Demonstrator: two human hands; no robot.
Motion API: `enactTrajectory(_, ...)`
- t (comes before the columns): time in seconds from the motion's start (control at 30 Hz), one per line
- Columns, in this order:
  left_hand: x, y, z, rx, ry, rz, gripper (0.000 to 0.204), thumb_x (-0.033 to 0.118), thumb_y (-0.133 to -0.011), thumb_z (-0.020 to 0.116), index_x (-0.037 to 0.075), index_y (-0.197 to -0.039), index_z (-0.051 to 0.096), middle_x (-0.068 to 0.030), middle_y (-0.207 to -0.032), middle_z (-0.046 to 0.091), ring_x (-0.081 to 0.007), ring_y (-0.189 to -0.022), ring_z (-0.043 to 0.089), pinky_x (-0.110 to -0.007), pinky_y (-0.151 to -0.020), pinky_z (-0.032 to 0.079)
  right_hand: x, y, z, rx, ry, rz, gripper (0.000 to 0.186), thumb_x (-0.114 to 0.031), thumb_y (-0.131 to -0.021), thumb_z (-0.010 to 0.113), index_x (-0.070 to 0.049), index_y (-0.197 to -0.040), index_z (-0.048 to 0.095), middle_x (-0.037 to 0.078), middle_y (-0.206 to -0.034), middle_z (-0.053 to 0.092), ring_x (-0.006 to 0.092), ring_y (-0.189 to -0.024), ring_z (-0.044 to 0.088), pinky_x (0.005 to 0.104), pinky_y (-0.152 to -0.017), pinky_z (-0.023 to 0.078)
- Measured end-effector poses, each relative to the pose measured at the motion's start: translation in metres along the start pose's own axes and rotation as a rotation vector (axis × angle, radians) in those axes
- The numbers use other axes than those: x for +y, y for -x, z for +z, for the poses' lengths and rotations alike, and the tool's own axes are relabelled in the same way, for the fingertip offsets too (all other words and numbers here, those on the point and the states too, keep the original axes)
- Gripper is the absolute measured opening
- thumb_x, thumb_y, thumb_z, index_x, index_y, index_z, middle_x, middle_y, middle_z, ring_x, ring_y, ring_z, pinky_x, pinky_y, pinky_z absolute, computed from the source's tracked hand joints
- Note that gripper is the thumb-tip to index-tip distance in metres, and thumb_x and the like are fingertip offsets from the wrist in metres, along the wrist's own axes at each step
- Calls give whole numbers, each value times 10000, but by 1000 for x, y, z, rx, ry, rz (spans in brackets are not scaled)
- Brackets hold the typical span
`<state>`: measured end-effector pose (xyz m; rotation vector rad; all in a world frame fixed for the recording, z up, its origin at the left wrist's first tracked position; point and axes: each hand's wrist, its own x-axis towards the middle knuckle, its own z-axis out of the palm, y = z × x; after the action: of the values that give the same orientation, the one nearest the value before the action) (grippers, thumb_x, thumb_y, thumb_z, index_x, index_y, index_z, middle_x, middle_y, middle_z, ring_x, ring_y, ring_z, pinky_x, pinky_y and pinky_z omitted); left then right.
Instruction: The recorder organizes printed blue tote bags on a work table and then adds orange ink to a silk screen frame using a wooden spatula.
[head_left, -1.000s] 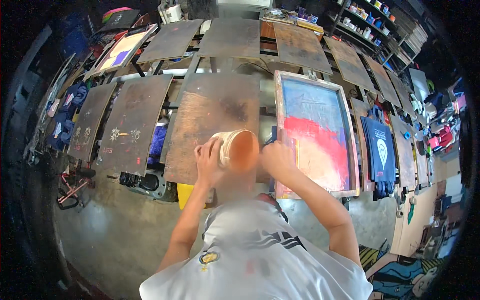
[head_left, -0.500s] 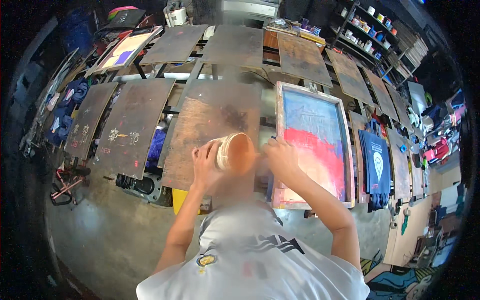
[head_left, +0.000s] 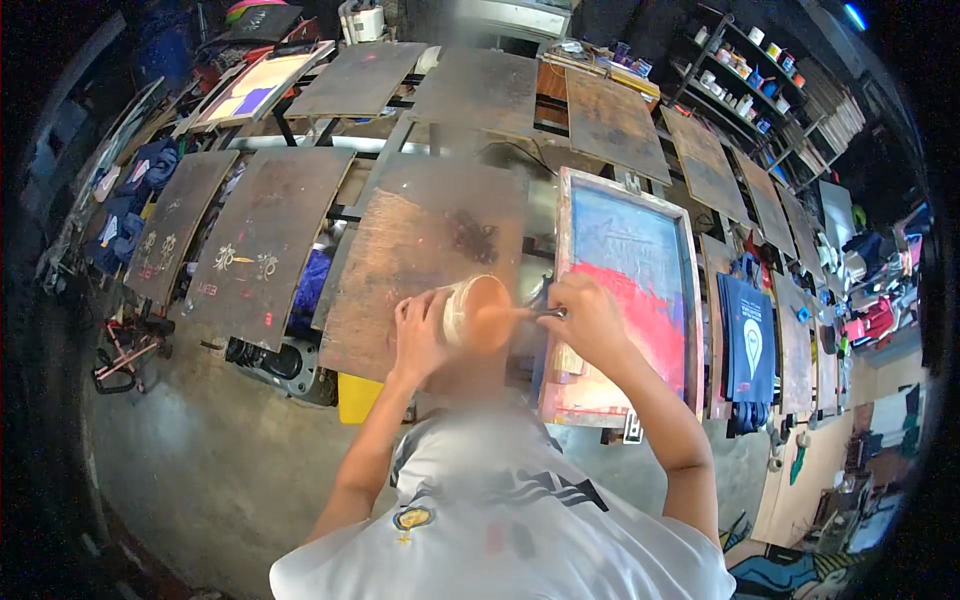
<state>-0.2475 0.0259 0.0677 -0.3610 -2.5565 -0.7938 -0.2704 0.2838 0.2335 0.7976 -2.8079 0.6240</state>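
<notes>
1. Pale plastic tub [head_left: 478,312], tipped on its side with its orange-coated mouth facing the right, sits in the left hand [head_left: 418,335] — the fingers wrap round its base and wall, closed on it.
2. Left forearm rises from the lower edge, elbow bent, lifting the tub over the near edge of a worn brown platen [head_left: 425,255].
3. Right hand [head_left: 590,318] is fisted round the metal handle of a thin tool [head_left: 540,314] whose far end reaches into the tub's mouth; the grip is closed on it.
4. Right forearm slants up from the lower right, wrist turned inward toward the tub.
5. Just right of both hands lies a framed printing screen [head_left: 630,270] — blue above, red-pink ink below.
6. Navy printed bags [head_left: 750,340] hang further right.
</notes>
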Motion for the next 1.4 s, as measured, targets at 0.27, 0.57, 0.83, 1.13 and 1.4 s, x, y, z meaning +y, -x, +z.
enactTrajectory(0.27, 10, 4, 0, 43, 147, -105, 1008, 457, -488, 917, 45, -1310, 504, -125, -1289, 547, -326, -1216, 482, -467, -1023, 361, 34, 25, -9, -28, -274, 271, 226, -150, -720, 820, -5, -739, 647, 52, -638, 559, 153, -599, 515, 295, -557, 394)
enactTrajectory(0.57, 18, 7, 9, -20, 325, -161, 995, 330, -470, 941, 30, -1308, 497, -172, -1280, 539, -375, -1196, 497, -464, -1010, 430, 56, 73, 24, 66, -712, 600, 172, -111, -803, 776, -16, -729, 655, -32, -677, 591, 41, -642, 478, 239, -569, 367)
enactTrajectory(0.83, 39, 1, 7, -14, 349, -118, 994, 316, -465, 939, 24, -1307, 499, -173, -1272, 540, -375, -1190, 499, -462, -995, 436, 32, 84, 12, 133, -696, 659, 162, -92, -781, 787, -11, -725, 659, -13, -651, 567, 70, -632, 496, 254, -592, 385)
enactTrajectory(1.13, 55, 5, 9, -24, 219, 52, 1012, 498, -509, 889, 46, -1323, 494, -127, -1279, 533, -342, -1192, 475, -478, -1008, 356, 11, 71, 31, 237, -46, 198, 233, -238, -741, 789, -58, -671, 658, 71, -675, 594, 280, -705, 579, 395, -690, 466)
enactTrajectory(1.4, 50, 14, 8, -2, 113, 21, 1008, 496, -513, 884, 50, -1329, 495, -124, -1256, 552, -326, -1190, 482, -467, -1006, 339, 1, 72, 37, 299, 89, 184, 255, -225, -700, 819, -33, -636, 664, 88, -627, 571, 288, -623, 572, 377, -605, 453)
